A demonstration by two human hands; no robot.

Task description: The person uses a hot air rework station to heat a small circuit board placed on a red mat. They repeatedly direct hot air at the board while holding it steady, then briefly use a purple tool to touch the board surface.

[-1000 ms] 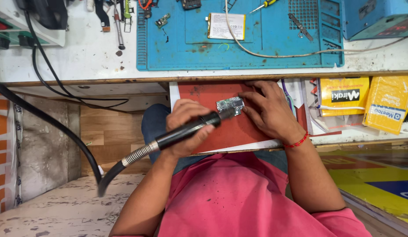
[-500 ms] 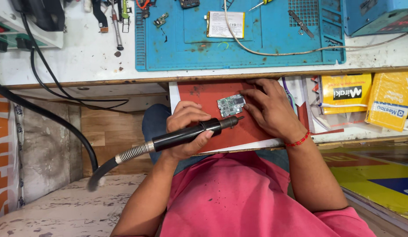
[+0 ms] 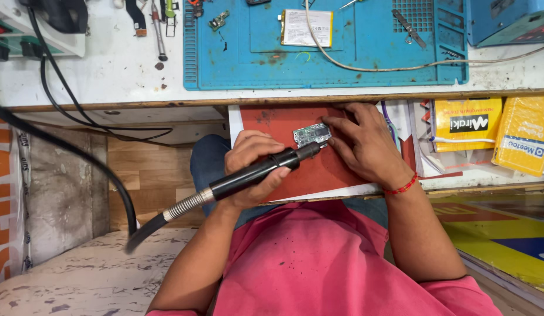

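My left hand [image 3: 248, 167] grips a black hot-air wand [image 3: 257, 171] with a coiled metal collar and a thick black hose. Its nozzle tip points at a small green circuit board [image 3: 311, 134]. The board lies on a red board [image 3: 289, 169] resting across my lap, below the bench edge. My right hand [image 3: 365, 143] lies flat on the red board, fingertips pressing the right edge of the circuit board. A red thread band circles that wrist.
A blue work mat [image 3: 342, 52] on the white bench holds a white phone battery [image 3: 307, 27], tweezers and a beige cable. Yellow packets [image 3: 468, 123] fill a shelf at the right. Black cables [image 3: 67, 99] hang at the left by a station.
The wand has tilted lower and its nozzle has slid down off the circuit board's top to its lower left edge. My right hand stays on the board.
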